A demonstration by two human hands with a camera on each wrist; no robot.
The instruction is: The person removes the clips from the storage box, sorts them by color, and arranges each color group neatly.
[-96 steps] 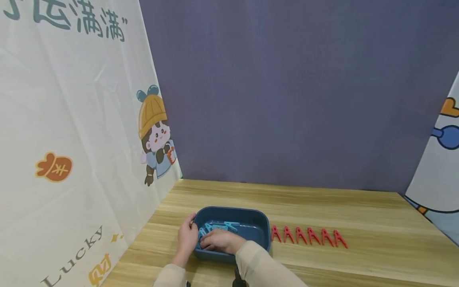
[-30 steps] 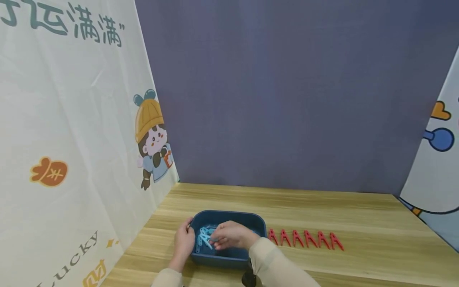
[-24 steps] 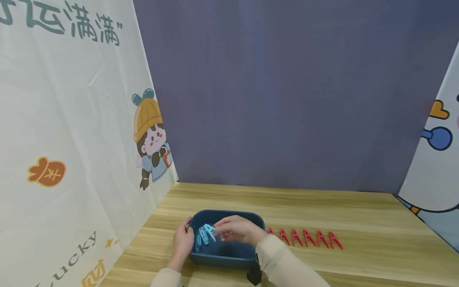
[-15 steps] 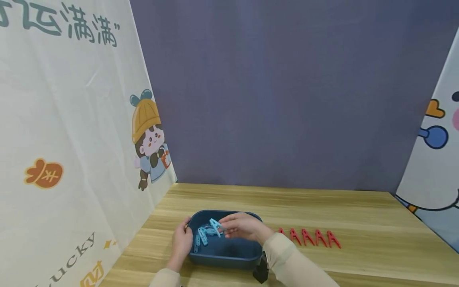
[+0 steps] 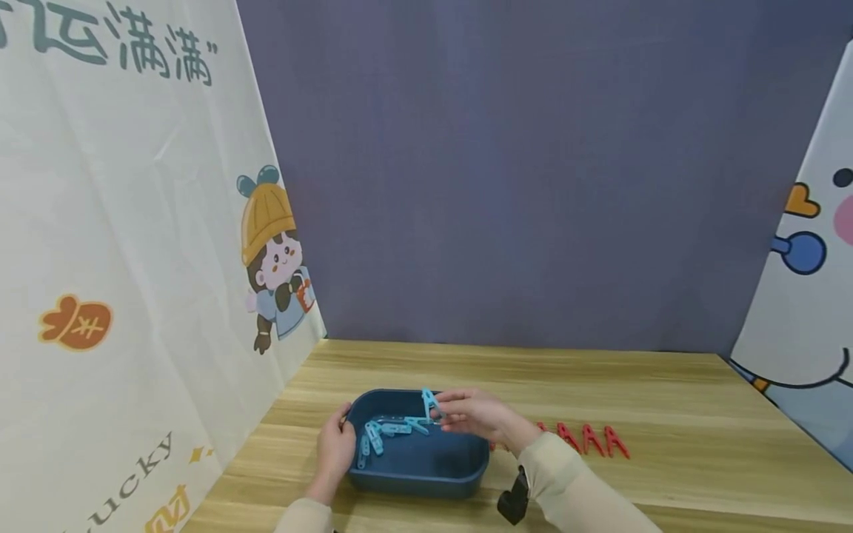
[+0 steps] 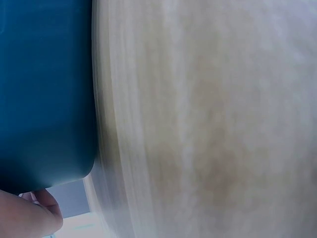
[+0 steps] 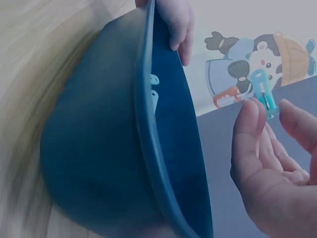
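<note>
Lifted higher and farther right than half a second ago, one light-blue clothespin (image 5: 427,398) is above the dark-blue bin (image 5: 420,486), the right hand's (image 5: 476,414) grip pinching it between thumb and fingers. At the bin's left end, the left hand (image 5: 335,448) grips the rim. Other light-blue clothespins (image 5: 375,438) lie inside; red clothespins (image 5: 591,440) line the worktop (image 5: 666,400) right of the bin.

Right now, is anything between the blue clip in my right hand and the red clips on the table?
The bin's right wall is between them, though the blue clip looks raised above the rim. In the head view, your right hand covers part of the row of red clips. Nothing else visible blocks it.
</note>
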